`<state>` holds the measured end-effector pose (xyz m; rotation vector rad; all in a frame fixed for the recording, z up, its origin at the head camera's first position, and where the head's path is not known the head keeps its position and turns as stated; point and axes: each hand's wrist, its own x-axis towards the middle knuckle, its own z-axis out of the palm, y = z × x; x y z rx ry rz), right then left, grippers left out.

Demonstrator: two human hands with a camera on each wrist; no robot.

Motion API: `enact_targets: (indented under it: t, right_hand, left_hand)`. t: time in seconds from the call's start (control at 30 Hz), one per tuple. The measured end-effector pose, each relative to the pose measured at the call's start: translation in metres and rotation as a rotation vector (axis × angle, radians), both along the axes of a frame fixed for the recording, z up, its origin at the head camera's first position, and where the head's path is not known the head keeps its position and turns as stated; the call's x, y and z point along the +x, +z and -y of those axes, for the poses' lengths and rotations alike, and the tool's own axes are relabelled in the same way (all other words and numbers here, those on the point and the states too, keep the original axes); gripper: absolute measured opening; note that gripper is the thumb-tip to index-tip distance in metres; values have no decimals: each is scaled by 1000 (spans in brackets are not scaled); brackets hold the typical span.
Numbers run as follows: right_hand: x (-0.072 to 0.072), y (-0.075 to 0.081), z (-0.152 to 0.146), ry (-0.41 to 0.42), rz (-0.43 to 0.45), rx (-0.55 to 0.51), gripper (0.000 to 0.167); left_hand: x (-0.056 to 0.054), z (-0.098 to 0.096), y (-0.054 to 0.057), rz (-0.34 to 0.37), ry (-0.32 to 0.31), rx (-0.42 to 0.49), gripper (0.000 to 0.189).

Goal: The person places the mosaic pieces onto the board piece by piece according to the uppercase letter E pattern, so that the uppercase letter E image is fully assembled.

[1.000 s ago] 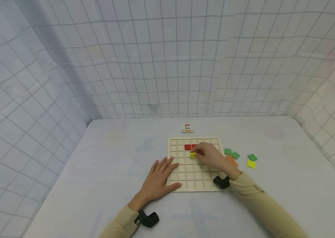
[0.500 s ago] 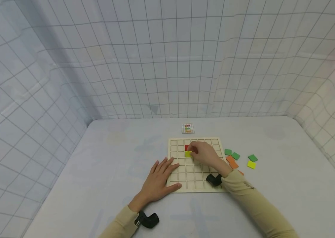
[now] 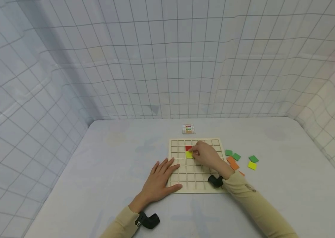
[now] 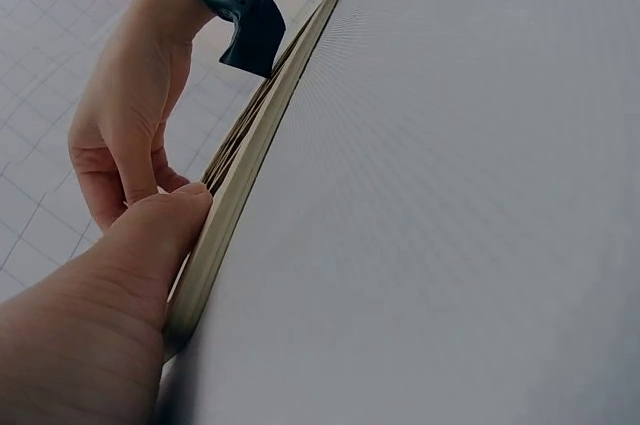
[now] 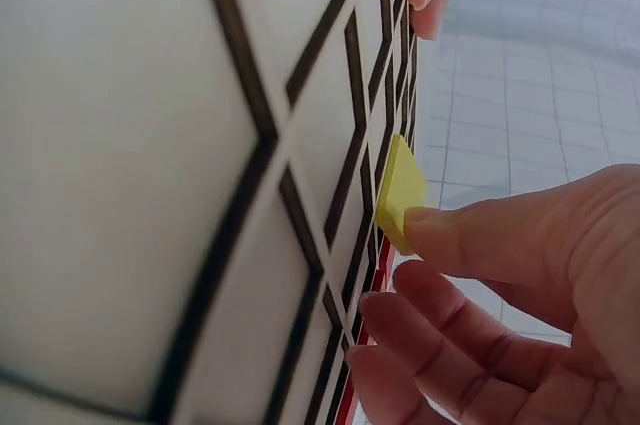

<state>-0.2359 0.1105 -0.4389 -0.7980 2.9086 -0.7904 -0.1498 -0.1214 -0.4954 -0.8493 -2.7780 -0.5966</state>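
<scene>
A cream grid board (image 3: 190, 185) with square cells lies on the table. My right hand (image 3: 207, 155) pinches a yellow square tile (image 3: 189, 155) over a cell just below a red tile (image 3: 188, 148). In the right wrist view the thumb lies on the yellow tile (image 5: 400, 195), which tilts a little out of the grid. More red shows beside the fingers, mostly hidden by the hand. My left hand (image 3: 157, 185) rests with spread fingers on the board's left edge. The left wrist view shows its thumb (image 4: 165, 225) on the board's rim (image 4: 240, 175).
Right of the board lie green tiles (image 3: 236, 157), orange tiles (image 3: 233, 163) and another yellow tile (image 3: 252, 165). Behind the board lies a small card (image 3: 188, 129) with a coloured grid pattern. Gridded white cloth (image 3: 167, 66) surrounds the table on three sides.
My right hand has carried the yellow tile slightly left, to the cell below the left red tile, and lowered it there. The left hand stays in place.
</scene>
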Motion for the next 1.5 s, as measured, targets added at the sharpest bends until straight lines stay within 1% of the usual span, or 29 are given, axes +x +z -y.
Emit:
enact_targets:
  t: [0.2, 0.37, 0.47, 0.6, 0.73, 0.8, 0.87, 0.93, 1.03, 1.17, 1.27, 1.4, 1.5]
  right_hand:
    - [1, -1, -3, 11, 85, -7, 22]
    - [5, -2, -7, 53, 75, 5, 26]
    - [10, -4, -13, 101, 64, 8, 28]
    - [15, -6, -22, 205, 28, 0, 28]
    - [23, -5, -33, 264, 52, -59, 27]
    - [27, -5, -39, 269, 79, -120, 26]
    - [31, -6, -45, 265, 87, -181, 24]
    - [34, -7, -53, 240, 76, -212, 22]
    - [36, -8, -68, 146, 69, -210, 20]
    - [33, -5, -90, -24, 32, -151, 20]
    - [30, -3, -105, -113, -3, -105, 22]
    - [26, 0, -118, -180, -6, -33, 28]
    - [23, -1, -123, -203, -1, 22, 33]
  left_hand:
    - [0, -1, -1, -7, 3, -1, 71]
    - [0, -1, -1, -10, 3, -2, 71]
    - [1, -1, -2, -4, -3, 0, 71]
    - [2, -2, -2, 26, 10, -21, 71]
    - [2, -2, 0, 34, 19, -30, 72]
    - [2, -2, 0, 29, 17, -27, 72]
    - [2, -2, 0, 29, 16, -28, 73]
    - [1, -2, 0, 28, 16, -31, 73]
    - [1, -2, 0, 24, 15, -32, 73]
    - [0, -1, 1, 18, 11, -25, 72]
    - [1, -1, 1, 17, 8, -21, 72]
    - [0, 0, 1, 12, 3, -13, 71]
    - [0, 0, 1, 5, 1, -10, 72]
